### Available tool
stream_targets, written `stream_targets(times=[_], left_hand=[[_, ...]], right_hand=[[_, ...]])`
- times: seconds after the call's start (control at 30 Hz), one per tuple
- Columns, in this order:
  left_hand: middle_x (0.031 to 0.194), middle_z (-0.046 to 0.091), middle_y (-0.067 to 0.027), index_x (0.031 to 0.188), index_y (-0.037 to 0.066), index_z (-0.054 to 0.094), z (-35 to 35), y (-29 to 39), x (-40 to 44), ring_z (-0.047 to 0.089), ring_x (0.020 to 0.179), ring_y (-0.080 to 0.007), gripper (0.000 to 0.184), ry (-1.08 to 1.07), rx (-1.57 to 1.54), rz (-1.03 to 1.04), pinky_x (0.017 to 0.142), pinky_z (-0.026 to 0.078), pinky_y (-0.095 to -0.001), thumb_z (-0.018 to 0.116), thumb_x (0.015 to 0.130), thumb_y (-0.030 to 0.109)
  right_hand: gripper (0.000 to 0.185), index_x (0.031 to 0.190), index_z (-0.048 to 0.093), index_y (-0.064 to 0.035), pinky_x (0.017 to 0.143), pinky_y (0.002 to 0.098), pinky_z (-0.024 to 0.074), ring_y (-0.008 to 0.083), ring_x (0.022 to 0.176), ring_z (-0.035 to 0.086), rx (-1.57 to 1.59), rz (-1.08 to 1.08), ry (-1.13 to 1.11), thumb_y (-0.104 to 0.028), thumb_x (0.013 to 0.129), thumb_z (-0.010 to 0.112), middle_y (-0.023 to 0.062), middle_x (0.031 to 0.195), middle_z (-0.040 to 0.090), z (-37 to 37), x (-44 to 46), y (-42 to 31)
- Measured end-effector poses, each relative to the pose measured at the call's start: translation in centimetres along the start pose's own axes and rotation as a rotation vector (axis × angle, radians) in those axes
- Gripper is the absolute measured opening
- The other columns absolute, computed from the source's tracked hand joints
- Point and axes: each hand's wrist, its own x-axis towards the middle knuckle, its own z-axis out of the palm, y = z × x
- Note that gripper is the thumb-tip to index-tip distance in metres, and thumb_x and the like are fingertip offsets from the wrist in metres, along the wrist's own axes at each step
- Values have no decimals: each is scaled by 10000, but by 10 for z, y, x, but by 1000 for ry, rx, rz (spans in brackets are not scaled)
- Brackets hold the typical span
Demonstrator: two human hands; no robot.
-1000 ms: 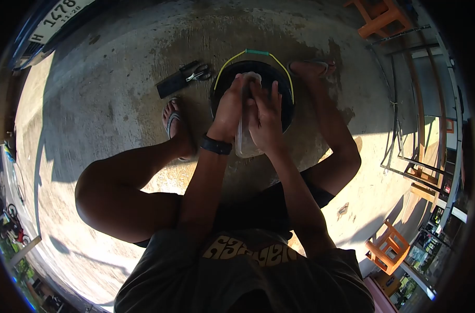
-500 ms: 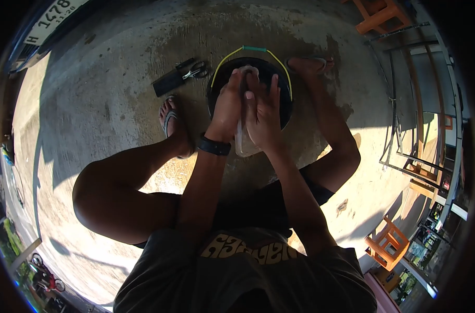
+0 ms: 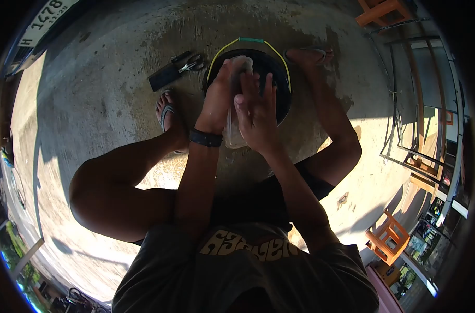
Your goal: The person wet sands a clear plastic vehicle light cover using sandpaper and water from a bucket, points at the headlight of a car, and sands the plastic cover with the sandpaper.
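Observation:
A long, clear plastic container (image 3: 235,136) is tilted over a black bucket (image 3: 283,99) with a yellow wire handle. My left hand (image 3: 216,101), with a dark band at the wrist, grips the container along its left side. Against its right side and inner face lies my right hand (image 3: 258,115), palm inward, its fingers stretched out and apart. The container's far end shows just beyond my left fingertips, above the bucket. What is inside the container is too dark to tell.
Scissors (image 3: 190,65) and a dark flat case (image 3: 164,76) lie on the concrete left of the bucket. My sandalled feet flank the bucket. One orange stool (image 3: 388,238) is at lower right, another (image 3: 382,12) at upper right, near a metal frame. A vehicle's number plate is at upper left.
Both hands and the container have shifted slightly left and up in view. My right hand has parted a little from my left, its fingers spread wider. The whole scene has also shifted with the camera.

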Motion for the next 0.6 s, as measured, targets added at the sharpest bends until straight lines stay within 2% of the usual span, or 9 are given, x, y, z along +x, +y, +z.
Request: stream_targets(times=[0.03, 0.13, 0.33, 0.43, 0.53, 0.6], left_hand=[[1144, 673, -128, 1422, 44, 537, 0, 0, 0, 659, 1009, -225, 600, -1, -23, -11, 913, 564, -360, 381, 1111, 533], [1171, 664, -135, 1409, 42, 545, -4, 10, 6, 661, 1030, -238, 595, 4, -110, 17, 940, 560, -366, 378, 1114, 532], [1189, 666, -133, 1408, 55, 558, -7, -4, 5, 665, 1039, -239, 596, -10, -95, -29, 946, 559, -363, 380, 1112, 541], [1197, 669, -127, 1397, 55, 567, -10, 5, 9, 671, 1071, -236, 579, -4, -82, 24, 952, 560, -361, 384, 1114, 527], [1215, 667, -147, 1428, 55, 527, -7, -14, 12, 670, 1079, -251, 600, -35, -31, 58, 974, 556, -372, 383, 1109, 542], [1214, 669, -146, 1423, 52, 529, -15, -3, 8, 671, 1084, -246, 601, -8, -92, 14, 983, 555, -375, 385, 1108, 543]], right_hand=[[655, 1584, 379, 14, 1200, 727, 162, 615, 1523, 161, -22, 4, 32, -415, 1093, 441, 249, 1643, 368, -3, 13, 4], [657, 1579, 384, 18, 1213, 701, 162, 593, 1531, 171, 84, -24, -26, -425, 1097, 437, 259, 1629, 383, 10, -32, -20], [660, 1576, 381, 26, 1218, 690, 168, 584, 1533, 176, -11, -20, 72, -418, 1094, 455, 282, 1624, 372, 8, 8, -4], [680, 1576, 375, 29, 1218, 691, 168, 580, 1532, 184, 42, 2, 30, -425, 1082, 480, 298, 1616, 371, 15, -20, -23], [703, 1575, 375, 26, 1217, 693, 166, 575, 1532, 191, -19, 19, 58, -446, 1070, 500, 309, 1612, 367, 5, 27, 5], [675, 1586, 367, 15, 1233, 668, 136, 594, 1529, 175, 87, 17, 52, -437, 1092, 449, 283, 1637, 346, 12, -5, -15]])
